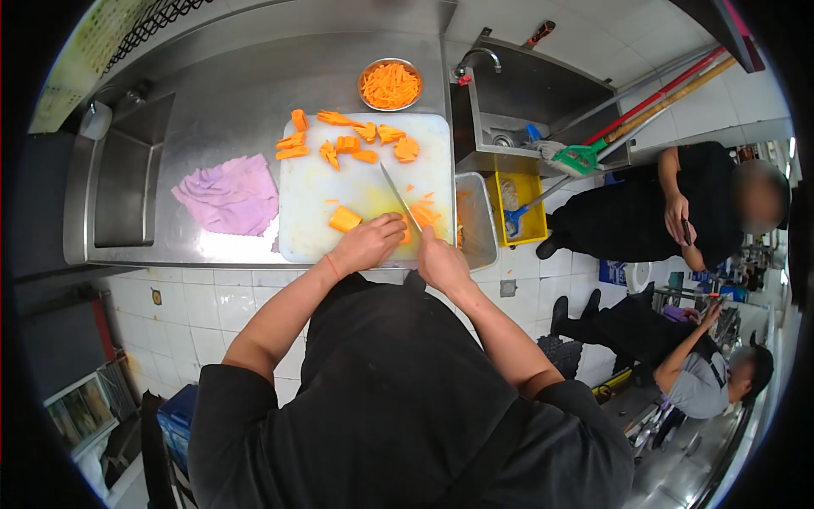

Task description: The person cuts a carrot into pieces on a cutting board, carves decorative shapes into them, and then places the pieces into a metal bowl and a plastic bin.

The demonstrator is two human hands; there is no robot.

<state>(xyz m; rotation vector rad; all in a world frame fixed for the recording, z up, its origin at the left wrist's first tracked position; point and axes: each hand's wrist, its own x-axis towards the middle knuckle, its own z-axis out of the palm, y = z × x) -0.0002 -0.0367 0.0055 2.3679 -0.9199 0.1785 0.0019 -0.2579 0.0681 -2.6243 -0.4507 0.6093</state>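
My right hand (442, 265) grips the handle of a kitchen knife (397, 190), its blade pointing away from me over the white cutting board (297, 191). To the left of the blade, my left hand (370, 244) has its fingers bent down on a carrot piece (405, 232), mostly hidden under them. Thin carrot strips (426, 214) lie right of the knife. A thick carrot chunk (344, 219) rests beside my left fingers. Several cut carrot pieces (348, 144) are spread over the far half of the board.
Behind the board stands a metal bowl (390, 85) of carrot strips. A pink cloth (227, 197) lies to its left on the steel counter. Right of the board are a clear bin (477, 216) and a yellow bucket (532, 212). Two people (627, 204) stand at the right.
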